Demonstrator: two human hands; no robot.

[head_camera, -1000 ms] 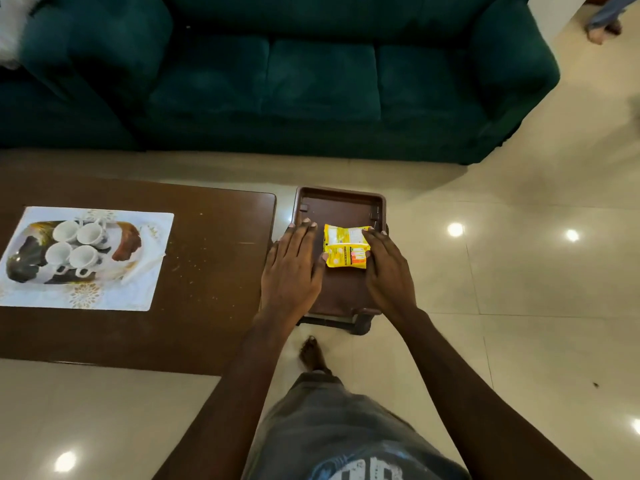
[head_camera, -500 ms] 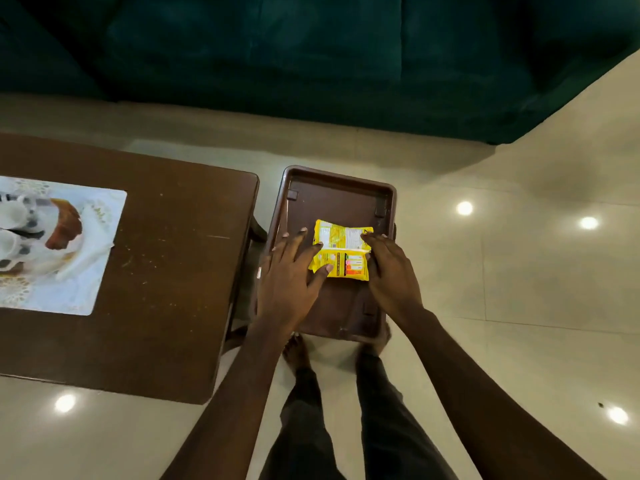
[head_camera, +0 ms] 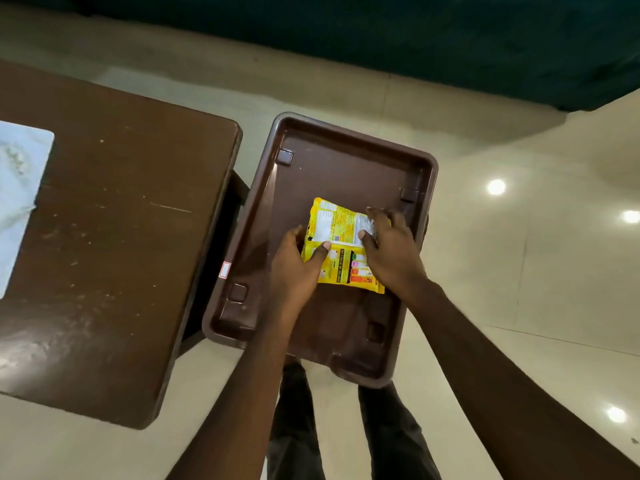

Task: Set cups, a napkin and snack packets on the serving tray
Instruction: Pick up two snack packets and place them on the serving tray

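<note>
A yellow snack packet (head_camera: 341, 233) lies in the middle of a brown plastic tray-like top (head_camera: 332, 161). My left hand (head_camera: 294, 268) grips the packet's left edge, thumb on top and fingers curled under. My right hand (head_camera: 393, 251) grips its right edge, thumb pressing the printed face. A second packet seems to lie beneath, its lower edge showing. The cups are out of view; only a corner of the white mat (head_camera: 20, 188) shows at the left edge.
A dark wooden coffee table (head_camera: 114, 237) stands directly left of the brown tray. A green sofa (head_camera: 415, 39) runs along the top. Glossy tiled floor (head_camera: 519, 271) surrounds everything. My legs (head_camera: 298, 427) stand under the tray's near edge.
The camera has tilted down and closer, pushing the cups out of view. Both hands went from lying beside the packet to gripping its edges.
</note>
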